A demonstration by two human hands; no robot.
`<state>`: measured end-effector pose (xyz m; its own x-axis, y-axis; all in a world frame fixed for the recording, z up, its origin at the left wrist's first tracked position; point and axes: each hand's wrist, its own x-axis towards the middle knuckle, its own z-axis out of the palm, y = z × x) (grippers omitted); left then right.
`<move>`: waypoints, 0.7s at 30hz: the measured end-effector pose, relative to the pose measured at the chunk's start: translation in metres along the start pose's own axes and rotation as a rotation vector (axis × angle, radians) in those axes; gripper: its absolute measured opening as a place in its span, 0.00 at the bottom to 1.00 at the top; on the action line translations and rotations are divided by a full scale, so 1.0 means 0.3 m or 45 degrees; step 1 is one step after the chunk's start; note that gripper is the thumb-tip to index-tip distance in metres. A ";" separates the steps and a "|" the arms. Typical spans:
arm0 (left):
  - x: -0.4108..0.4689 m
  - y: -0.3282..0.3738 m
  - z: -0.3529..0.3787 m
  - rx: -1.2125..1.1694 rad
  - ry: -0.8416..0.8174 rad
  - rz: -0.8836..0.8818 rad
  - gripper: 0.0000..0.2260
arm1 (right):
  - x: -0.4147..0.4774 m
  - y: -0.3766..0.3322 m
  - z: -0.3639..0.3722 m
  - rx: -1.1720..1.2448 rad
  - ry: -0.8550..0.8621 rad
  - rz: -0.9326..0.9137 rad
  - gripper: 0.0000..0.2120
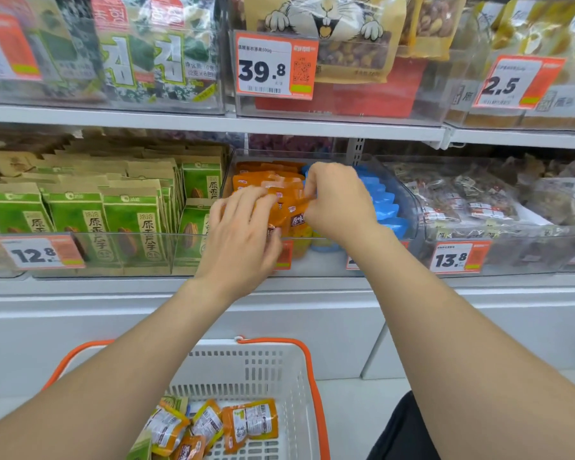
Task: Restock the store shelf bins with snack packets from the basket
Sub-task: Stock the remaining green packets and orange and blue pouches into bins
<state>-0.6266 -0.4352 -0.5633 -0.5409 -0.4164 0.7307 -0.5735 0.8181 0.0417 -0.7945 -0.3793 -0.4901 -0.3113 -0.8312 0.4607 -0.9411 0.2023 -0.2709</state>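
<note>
A clear shelf bin (409, 200) in the middle of the lower shelf holds a row of orange snack packets (266, 177) on its left and blue packets (382, 200) on its right. My left hand (243, 234) grips several orange packets at the bin's front. My right hand (339, 200) pinches an orange packet (294, 215) between the two rows. Below, a white basket (266, 366) with orange handles holds several orange and yellow packets (249, 423).
Green seed packets (130, 220) fill the bin to the left. Dark dried-snack packs (472, 197) fill the bin to the right. Price tags (455, 257) hang on the bin fronts. An upper shelf (213, 122) carries seaweed and nut bags. White cabinet panels sit below.
</note>
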 end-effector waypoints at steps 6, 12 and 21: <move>-0.185 -0.094 -0.056 0.009 0.120 0.042 0.06 | -0.172 -0.189 0.036 -0.006 -0.589 -0.249 0.07; -0.525 -0.181 -0.008 -0.144 -0.514 -0.179 0.04 | -0.405 -0.303 0.192 -0.396 -1.295 -0.428 0.07; -0.966 -0.139 0.084 -0.037 -1.882 -0.309 0.10 | -0.694 -0.419 0.392 -0.637 -1.497 -0.763 0.15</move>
<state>-0.4613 -0.3585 -0.7939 -0.5640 -0.5398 -0.6249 -0.7359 0.6719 0.0837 -0.5958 -0.2926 -0.6512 0.2040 -0.7460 -0.6340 -0.9137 -0.3776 0.1504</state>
